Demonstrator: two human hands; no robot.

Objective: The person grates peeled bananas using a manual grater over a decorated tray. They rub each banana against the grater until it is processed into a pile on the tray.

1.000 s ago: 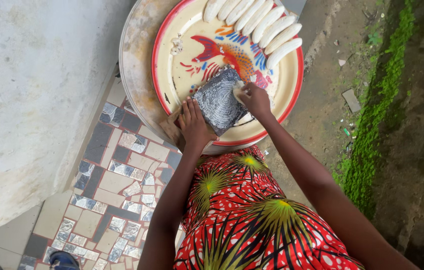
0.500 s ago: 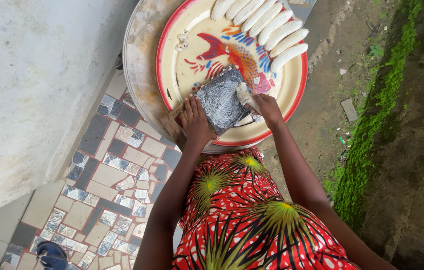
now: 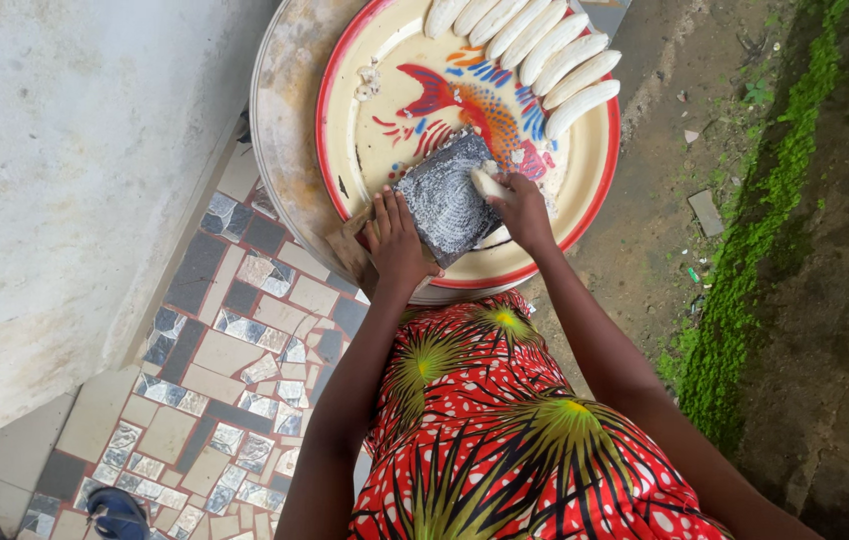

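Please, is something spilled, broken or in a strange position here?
Nothing looks broken. The grater leans tilted in the painted tray, steadied by the left hand, while the right hand presses a peeled piece against it. Small scraps lie near the tray's far rim.

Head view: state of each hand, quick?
Left hand: closed on the near edge of the grey grater.
Right hand: closed on a pale peeled piece, pressed against the grater.

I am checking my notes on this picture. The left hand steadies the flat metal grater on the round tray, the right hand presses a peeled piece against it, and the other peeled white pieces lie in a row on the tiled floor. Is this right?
Not quite. In the head view the row of peeled white pieces lies on the far side of the round tray, not on the tiled floor. The rest holds: the left hand steadies the grater, the right hand presses a piece against it.
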